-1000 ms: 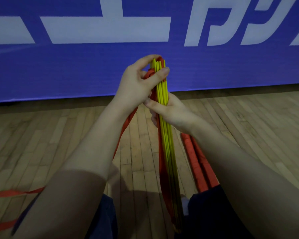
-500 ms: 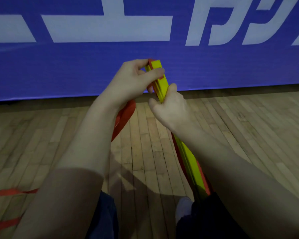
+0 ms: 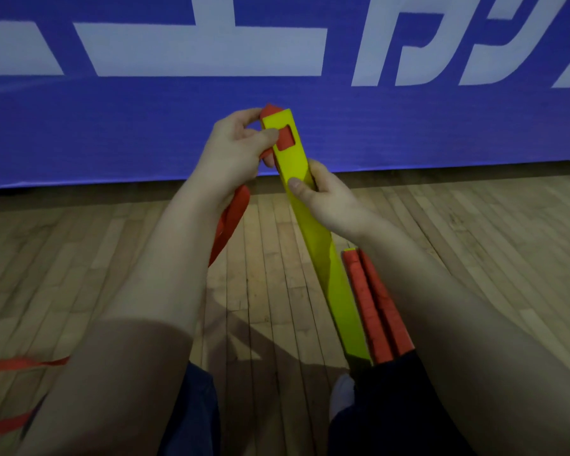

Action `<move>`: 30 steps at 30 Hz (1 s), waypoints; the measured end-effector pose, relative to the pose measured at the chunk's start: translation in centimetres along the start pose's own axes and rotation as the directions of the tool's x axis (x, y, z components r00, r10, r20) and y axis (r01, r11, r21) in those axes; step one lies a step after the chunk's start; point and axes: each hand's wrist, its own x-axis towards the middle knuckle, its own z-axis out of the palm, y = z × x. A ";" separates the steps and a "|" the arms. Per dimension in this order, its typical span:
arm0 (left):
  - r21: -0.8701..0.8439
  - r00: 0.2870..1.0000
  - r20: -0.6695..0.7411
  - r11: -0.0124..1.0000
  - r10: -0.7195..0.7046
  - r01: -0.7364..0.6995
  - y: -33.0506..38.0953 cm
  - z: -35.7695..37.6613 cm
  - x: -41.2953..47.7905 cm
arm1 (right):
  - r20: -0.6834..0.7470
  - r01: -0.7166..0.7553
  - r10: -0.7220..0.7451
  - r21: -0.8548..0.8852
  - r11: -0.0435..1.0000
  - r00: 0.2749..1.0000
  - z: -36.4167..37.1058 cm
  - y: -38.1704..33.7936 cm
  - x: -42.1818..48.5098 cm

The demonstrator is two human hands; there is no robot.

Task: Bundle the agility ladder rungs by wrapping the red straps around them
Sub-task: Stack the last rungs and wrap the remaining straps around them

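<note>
A stack of flat yellow ladder rungs (image 3: 323,255) stands tilted in front of me, its broad face toward the camera and its lower end by my right leg. Red strap shows through the slot near the top end. My left hand (image 3: 234,149) pinches the red strap (image 3: 231,222) beside that slot, and the strap hangs down under my left wrist. My right hand (image 3: 323,195) grips the rungs just below, thumb on the yellow face. A red wrapped bundle (image 3: 375,307) lies along the right side of the rungs.
I sit on a wooden plank floor (image 3: 277,291). A blue banner with white lettering (image 3: 408,133) stands close ahead. More red strap (image 3: 23,363) trails over the floor at the lower left. My dark-clothed legs fill the bottom edge.
The rung stack has turned from edge-on to broad face toward me and leans further right. My right hand has slid up the stack. My left hand stays at the top with the strap.
</note>
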 end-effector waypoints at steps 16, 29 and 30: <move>0.353 0.977 -0.211 0.931 -0.013 0.088 -0.3 2.2 -0.1 | -0.203 0.137 -0.306 -0.581 0.803 0.930 3.1 -0.7 -0.5; 0.083 0.981 -0.172 0.994 0.085 -0.072 -1.2 0.5 0.3 | -0.112 0.089 -0.069 0.181 0.980 0.991 2.4 -0.6 -1.1; 0.036 0.985 -0.158 0.997 0.071 -0.066 -1.3 0.4 0.3 | -0.071 0.034 -0.010 0.340 0.940 0.997 1.9 -0.7 -1.0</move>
